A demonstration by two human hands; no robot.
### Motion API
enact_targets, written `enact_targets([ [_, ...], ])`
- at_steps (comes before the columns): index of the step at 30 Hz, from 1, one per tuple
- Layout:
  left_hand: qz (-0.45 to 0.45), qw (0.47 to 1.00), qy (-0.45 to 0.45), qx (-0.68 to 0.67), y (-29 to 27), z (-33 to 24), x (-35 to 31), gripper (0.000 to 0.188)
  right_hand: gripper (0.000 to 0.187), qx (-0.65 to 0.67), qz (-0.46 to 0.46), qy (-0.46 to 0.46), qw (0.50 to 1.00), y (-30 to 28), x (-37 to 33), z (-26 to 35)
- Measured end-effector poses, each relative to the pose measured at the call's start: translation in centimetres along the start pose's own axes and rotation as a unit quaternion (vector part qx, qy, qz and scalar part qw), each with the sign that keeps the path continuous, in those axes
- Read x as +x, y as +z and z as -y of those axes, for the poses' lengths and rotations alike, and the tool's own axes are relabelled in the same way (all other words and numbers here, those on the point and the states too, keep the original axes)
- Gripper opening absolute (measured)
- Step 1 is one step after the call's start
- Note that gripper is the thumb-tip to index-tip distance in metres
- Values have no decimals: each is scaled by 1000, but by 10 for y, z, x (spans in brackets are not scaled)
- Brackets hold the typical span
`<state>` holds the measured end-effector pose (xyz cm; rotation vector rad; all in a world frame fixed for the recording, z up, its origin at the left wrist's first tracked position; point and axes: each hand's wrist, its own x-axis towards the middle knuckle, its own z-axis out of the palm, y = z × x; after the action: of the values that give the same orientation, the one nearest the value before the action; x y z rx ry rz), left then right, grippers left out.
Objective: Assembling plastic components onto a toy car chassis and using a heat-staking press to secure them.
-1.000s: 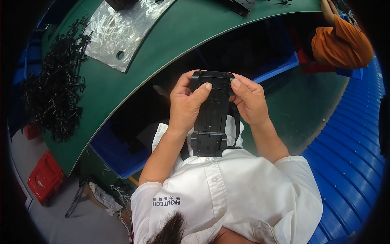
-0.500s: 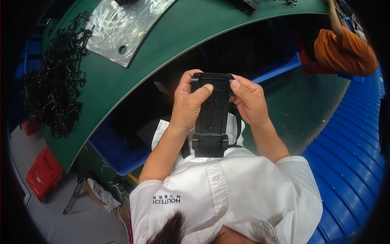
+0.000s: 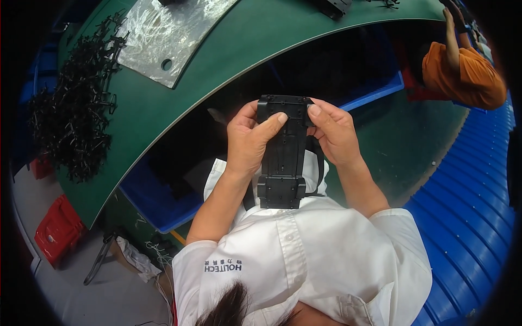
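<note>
Centre of the frame, the long black part (image 3: 283,155) is held upright in both hands, left hand (image 3: 246,142) clasping its upper left edge, thumb pressed across the face, right hand (image 3: 338,136) pinching the upper right corner, and there, upper left, black pieces (image 3: 73,117) heap beside a silvery sheet (image 3: 157,41) on the green table (image 3: 231,51)

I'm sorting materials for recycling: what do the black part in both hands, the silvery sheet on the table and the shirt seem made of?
Black part: probably moulded plastic, satin; even black colour, soft sheen, though painted metal is possible.
Silvery sheet: perhaps metal or film-wrapped board; crinkled, patchy glare leaves it open.
Shirt: woven cloth, matte; soft folds and stitched seams.
</note>
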<state>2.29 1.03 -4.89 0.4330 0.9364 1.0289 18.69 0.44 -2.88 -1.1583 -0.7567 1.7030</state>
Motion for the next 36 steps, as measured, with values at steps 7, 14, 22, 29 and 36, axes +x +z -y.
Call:
enact_targets([
  [7,80,996,-14,-34,-26,-2,1,31,30,31,2,25,999,0,1,-2],
  [14,94,990,-102,-5,-34,-19,7,36,32,-3,-5,65,998,-4,3,1],
  [22,125,985,-118,-26,-41,-19,11,34,33,-27,-11,77,997,-3,6,-1],
  [29,133,985,-105,-45,-39,-18,16,34,28,14,-34,61,997,-2,10,-5],
  [36,135,988,-50,-56,-16,-38,20,31,28,49,-16,-10,999,4,19,15],
])
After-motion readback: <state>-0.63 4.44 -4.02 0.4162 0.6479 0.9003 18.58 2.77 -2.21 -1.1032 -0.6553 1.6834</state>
